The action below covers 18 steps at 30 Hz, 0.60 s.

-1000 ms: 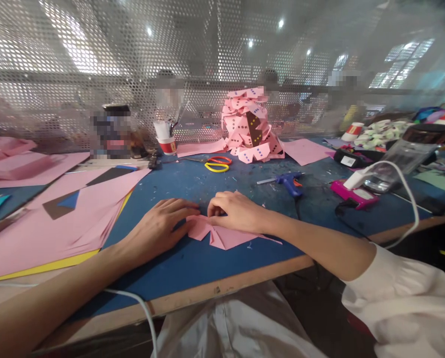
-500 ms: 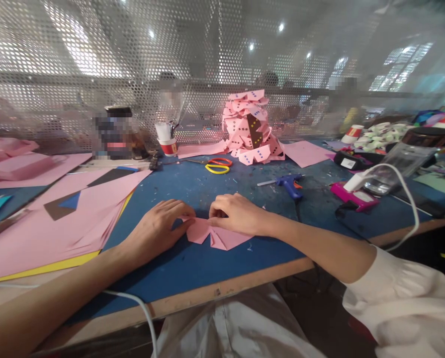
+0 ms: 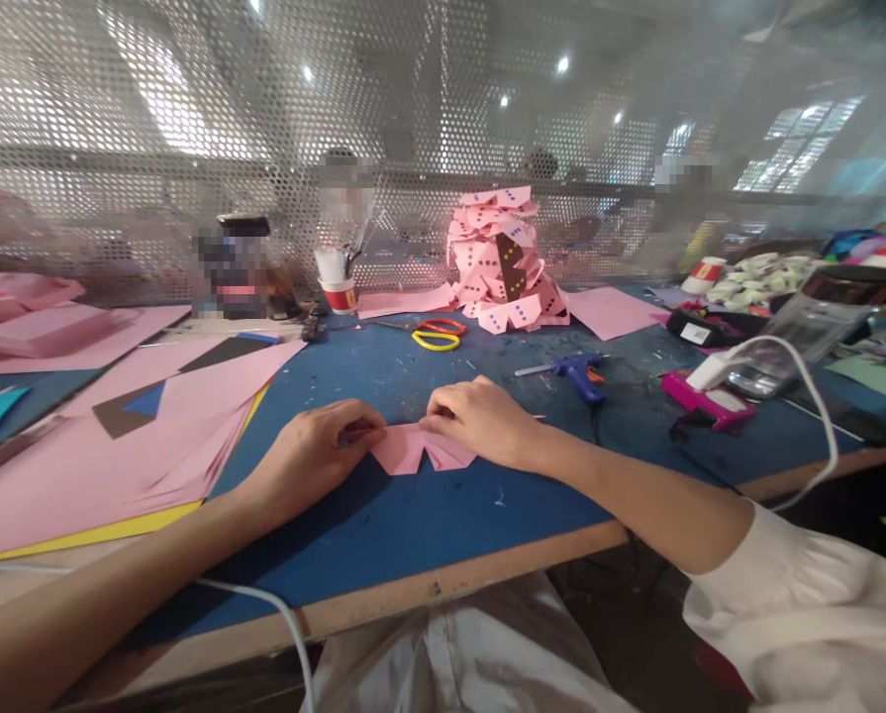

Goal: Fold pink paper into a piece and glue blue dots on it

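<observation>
Folded pink paper (image 3: 400, 456) had swung round since the earlier frame: its right part had turned away from the person, so the notched lower edge lay farther from the bench front. From the head view, the paper sat on the blue tabletop (image 3: 383, 545) between the hands, its long axis running left to right, notch facing the person. The left hand (image 3: 331, 446) pinched its left end between thumb and forefinger. The right hand (image 3: 479, 421) was nearer the notch, its bent fingers gripping the upper edge and hiding much of the right end (a thin pale tip showed past the wrist, whether of the same sheet I could not tell). Beyond lay the scissors (image 3: 441, 334), with the blue glue gun (image 3: 580, 376) farther right.
</observation>
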Each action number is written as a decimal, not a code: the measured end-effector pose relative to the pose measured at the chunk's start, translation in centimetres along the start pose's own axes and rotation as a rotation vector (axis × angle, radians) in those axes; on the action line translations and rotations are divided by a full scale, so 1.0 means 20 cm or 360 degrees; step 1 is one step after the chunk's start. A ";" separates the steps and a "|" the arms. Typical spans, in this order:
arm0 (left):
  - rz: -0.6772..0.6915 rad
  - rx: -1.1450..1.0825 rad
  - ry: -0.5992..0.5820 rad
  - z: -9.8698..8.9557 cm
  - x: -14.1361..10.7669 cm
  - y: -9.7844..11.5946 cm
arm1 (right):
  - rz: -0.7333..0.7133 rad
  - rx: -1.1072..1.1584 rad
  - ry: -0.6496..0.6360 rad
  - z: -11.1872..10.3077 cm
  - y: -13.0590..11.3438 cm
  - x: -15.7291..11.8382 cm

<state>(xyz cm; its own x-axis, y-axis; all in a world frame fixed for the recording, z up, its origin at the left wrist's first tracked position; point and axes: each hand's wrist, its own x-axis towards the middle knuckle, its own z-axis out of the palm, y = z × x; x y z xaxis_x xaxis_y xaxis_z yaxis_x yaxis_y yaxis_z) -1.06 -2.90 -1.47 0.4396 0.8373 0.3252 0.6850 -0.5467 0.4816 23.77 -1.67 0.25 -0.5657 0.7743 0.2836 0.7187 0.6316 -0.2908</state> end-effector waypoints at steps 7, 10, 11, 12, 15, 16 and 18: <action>-0.0170 -0.0064 -0.0038 -0.02 0.02 0.01 | -0.0015 -0.0055 0.0079 -0.01 0.01 0.00; -0.0181 -0.0110 -0.0039 -0.03 0.02 0.02 | -0.0030 -0.0124 0.0121 -0.01 0.02 0.00; -0.0182 -0.0120 -0.0035 -0.03 0.02 0.02 | -0.0030 -0.0148 0.0134 -0.01 0.02 0.00; -0.0184 -0.0126 -0.0029 -0.03 0.02 0.02 | -0.0022 -0.0167 0.0148 -0.02 0.03 0.00; -0.0217 -0.0154 -0.0026 -0.04 0.02 0.02 | 0.0031 -0.0179 0.0159 -0.02 0.04 0.01; -0.0237 -0.0167 -0.0032 -0.04 0.02 0.02 | 0.0048 -0.0170 0.0154 -0.02 0.05 0.01; -0.0273 -0.0190 -0.0039 -0.04 0.02 0.02 | 0.0068 -0.0149 0.0146 -0.03 0.05 0.01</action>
<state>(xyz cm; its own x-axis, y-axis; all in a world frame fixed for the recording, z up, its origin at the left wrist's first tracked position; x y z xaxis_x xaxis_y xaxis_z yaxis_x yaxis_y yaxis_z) -0.99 -2.70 -0.55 0.3377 0.9173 0.2110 0.6777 -0.3925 0.6218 24.57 -0.95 0.48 -0.4976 0.7909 0.3563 0.7783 0.5884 -0.2191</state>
